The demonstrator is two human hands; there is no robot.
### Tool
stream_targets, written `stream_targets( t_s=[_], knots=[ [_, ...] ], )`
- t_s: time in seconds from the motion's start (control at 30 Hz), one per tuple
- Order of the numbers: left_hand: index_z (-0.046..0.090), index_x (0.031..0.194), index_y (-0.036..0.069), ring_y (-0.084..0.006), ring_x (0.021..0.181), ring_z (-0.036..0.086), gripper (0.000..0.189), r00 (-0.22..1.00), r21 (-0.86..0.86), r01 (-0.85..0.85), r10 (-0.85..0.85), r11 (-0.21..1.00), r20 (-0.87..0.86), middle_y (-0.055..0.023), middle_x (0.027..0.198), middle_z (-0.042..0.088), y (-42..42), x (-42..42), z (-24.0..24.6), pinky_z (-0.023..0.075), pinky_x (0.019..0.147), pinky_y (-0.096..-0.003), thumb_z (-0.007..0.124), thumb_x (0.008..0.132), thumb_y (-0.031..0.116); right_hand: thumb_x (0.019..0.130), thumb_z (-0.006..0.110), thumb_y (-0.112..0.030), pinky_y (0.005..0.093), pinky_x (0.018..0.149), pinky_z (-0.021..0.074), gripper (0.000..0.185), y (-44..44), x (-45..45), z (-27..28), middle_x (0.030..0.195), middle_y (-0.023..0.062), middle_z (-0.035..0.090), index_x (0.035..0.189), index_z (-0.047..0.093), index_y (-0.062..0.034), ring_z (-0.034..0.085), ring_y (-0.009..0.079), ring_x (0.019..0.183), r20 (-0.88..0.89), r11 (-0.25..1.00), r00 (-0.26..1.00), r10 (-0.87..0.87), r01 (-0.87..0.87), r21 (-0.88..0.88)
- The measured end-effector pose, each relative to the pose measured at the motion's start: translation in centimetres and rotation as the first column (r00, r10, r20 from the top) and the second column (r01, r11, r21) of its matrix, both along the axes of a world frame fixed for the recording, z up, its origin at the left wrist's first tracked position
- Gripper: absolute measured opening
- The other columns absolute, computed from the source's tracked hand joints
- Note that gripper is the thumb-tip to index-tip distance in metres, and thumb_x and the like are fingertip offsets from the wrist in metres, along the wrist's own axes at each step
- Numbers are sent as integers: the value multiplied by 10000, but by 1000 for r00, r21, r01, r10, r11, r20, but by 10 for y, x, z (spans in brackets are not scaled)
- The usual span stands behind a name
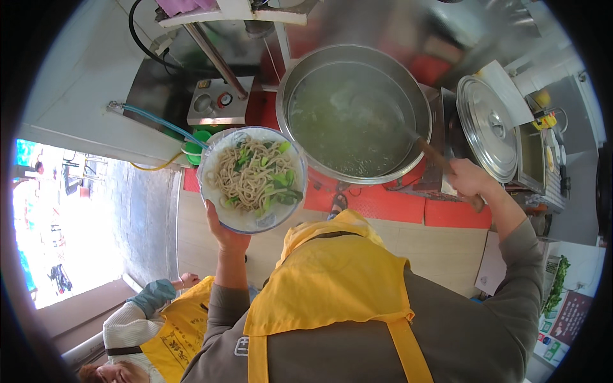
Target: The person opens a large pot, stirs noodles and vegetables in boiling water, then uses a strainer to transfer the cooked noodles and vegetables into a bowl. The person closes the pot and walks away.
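Note:
My left hand supports a wide bowl from below, its thumb on the outer wall. Clear plastic film seems to line the bowl, and a blue line runs around its rim. Brownish noodles and green leafy vegetables fill it. My right hand grips the wooden handle of a utensil slanting into a large steel pot. The utensil's far end is hidden in the pot's cloudy, steaming, greenish liquid.
A round steel lid leans right of the pot. Left of it stands a steel control box with a dial, near a green container and a blue hose. A co-worker in a yellow apron is at lower left, beside an open doorway.

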State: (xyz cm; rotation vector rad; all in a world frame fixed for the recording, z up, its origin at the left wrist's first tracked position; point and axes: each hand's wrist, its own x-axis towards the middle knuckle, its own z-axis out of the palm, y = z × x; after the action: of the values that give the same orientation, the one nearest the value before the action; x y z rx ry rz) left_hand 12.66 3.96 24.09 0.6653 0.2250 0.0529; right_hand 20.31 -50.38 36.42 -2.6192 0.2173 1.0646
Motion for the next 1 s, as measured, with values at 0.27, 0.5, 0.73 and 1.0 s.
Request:
stream_targets(
  t_s=[0.27,0.5,0.73,1.0],
  knots=[
    [287,1607,135,-342,1415,445,765,1000,-2,22,-22,1000,-1,-114,1578,420,0,4,5,396,1155,-524,497,1008,561,976,604,-197,336,502,519,234,57,-10,-61,745,86,659,967,677,24,628,184,574,-413,623,836,-360,545,560],
    [316,1603,145,-326,1432,429,738,996,-9,84,-84,996,36,-105,1593,411,9,5,-6,375,1174,-500,448,1026,586,1031,563,-199,321,485,498,179,87,-106,-90,797,78,615,1037,549,-21,583,153,566,-361,310,763,-536,576,756],
    [321,1597,117,-324,1422,443,736,988,22,133,-134,991,72,-108,1579,430,13,20,-14,372,1175,-503,450,1030,569,1064,541,-241,315,429,458,207,134,-176,-154,711,50,543,1048,449,-56,530,143,489,-215,352,690,-691,582,733],
    [338,1585,106,-304,1420,451,700,966,-32,218,-211,975,151,-104,1563,454,5,48,-25,362,1181,-476,461,1043,532,1066,538,-225,308,394,432,203,155,-197,-150,654,44,529,1003,461,-48,521,133,450,-118,405,660,-742,581,706]
  ],
)
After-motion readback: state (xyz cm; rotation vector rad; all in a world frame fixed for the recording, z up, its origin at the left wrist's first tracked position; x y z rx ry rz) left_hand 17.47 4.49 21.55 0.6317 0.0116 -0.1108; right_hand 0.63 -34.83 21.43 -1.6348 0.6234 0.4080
